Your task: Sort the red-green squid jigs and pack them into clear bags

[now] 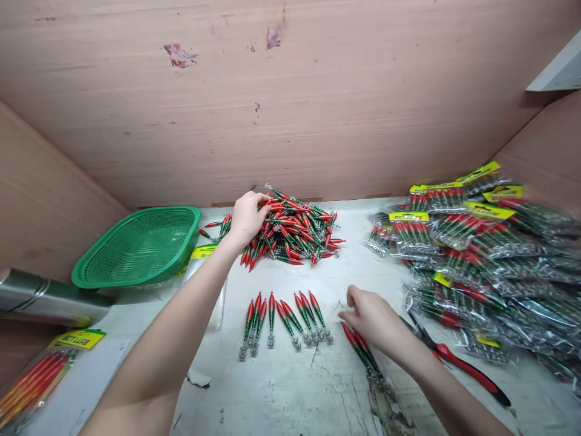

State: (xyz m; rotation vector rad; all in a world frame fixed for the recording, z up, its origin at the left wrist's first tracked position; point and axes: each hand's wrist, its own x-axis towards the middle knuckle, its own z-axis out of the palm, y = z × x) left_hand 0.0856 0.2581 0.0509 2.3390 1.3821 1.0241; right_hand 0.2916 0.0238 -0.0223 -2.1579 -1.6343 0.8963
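At the left edge of a heap of red and green squid-jig lures [299, 233], my left hand [249, 217] has its thumb and forefinger closed on a lure. My right hand [370, 312] hovers over the table with curled fingers; what they hold, if anything, is too small to make out. Just below it lie red-tipped lures [361, 348], partly hidden by the hand. Between my arms, several loose lures [271, 318] lie in a spread row, red tips away from me and hooks toward me.
Bagged lures [490, 254] with yellow cards are piled on the right. Red-handled pliers [472, 366] lie beside my right forearm. To the left are a green basket [136, 248], a metal cylinder [49, 297] and a bag of orange-red lures [40, 381]. A cardboard wall [290, 121] stands behind.
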